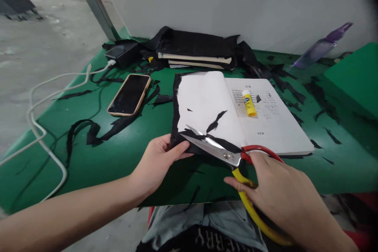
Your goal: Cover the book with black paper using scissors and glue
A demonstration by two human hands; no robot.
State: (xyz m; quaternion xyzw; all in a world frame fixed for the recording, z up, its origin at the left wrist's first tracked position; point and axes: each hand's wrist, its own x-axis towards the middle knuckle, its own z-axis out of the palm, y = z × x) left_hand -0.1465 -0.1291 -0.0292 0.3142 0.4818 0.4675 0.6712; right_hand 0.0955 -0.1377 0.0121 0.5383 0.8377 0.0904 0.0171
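One pair of scissors [206, 147] gapes by the left hand [161, 155], which pinches the book's [201, 94] near-left corner. The right hand [280, 185], fingers spread round the handles [251, 212], could slip and cut it.

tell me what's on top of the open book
On the right page: a glue stick and a small black scrap. More scraps lie on the left page; scissors reach over its near edge. Anything beneath the glue stick is hidden.

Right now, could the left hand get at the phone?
Probably, yes: only black scraps seem to lie between the left hand and the phone, though that hand must first release the book.
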